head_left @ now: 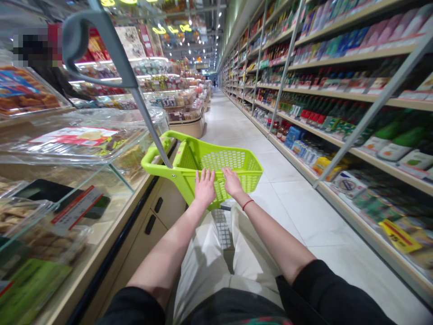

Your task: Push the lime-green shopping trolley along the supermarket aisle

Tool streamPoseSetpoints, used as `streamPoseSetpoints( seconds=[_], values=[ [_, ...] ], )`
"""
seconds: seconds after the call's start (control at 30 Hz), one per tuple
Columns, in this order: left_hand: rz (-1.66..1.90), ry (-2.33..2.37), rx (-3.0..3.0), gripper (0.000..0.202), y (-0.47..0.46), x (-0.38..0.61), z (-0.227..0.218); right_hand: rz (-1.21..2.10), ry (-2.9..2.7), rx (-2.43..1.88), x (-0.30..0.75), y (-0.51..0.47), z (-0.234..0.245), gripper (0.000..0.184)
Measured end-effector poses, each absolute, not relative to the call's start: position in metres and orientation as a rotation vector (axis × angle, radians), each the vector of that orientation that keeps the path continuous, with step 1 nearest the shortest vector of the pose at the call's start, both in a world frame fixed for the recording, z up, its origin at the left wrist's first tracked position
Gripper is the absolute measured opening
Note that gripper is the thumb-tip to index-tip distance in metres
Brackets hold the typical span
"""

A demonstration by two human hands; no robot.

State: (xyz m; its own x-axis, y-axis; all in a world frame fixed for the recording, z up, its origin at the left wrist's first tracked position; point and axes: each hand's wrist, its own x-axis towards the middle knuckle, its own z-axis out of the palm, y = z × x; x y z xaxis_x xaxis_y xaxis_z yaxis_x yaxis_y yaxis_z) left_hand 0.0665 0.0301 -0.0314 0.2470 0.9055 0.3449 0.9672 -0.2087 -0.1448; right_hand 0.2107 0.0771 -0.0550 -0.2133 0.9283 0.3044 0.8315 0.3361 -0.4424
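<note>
A lime-green shopping basket cart with perforated walls stands right in front of my legs, its inside partly in view. Against its near side lies my left hand, open, with the fingers spread flat at the rim. My right hand touches the same rim a little to the right, its fingers stretched over the edge and holding nothing. A red cord is round the right wrist. From the basket's left end a grey pole rises, tilted, to a grey loop handle; neither hand is on it.
To the left runs a display counter with packed snacks behind glass. Long shelves of bottles and boxes line the right side. A tiled aisle floor stretches ahead between them. A person in dark clothing is at the far left.
</note>
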Motion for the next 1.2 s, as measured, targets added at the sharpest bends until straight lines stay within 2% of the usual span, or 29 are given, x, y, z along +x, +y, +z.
streamPoseSetpoints(
  seconds=[0.2, 0.6, 0.97, 1.2],
  values=[
    [-0.248, -1.709, -2.21, 0.08, 0.028, 0.066, -0.03, 0.253, -2.236, -1.384, 0.204, 0.07, -0.049, 0.082],
    [-0.256, -1.731, -2.202, 0.08, 0.03, 0.067, -0.031, 0.127, -2.023, -1.756, 0.269, 0.08, -0.06, 0.07],
    [-0.254, -1.74, -2.193, 0.078, 0.03, 0.068, -0.031, 0.311, -2.154, -1.294, 0.195, 0.079, -0.062, 0.083],
    [-0.269, -1.713, -2.197, 0.079, 0.029, 0.066, -0.032, 0.152, -2.182, -1.434, 0.238, 0.079, -0.067, 0.077]
  ],
)
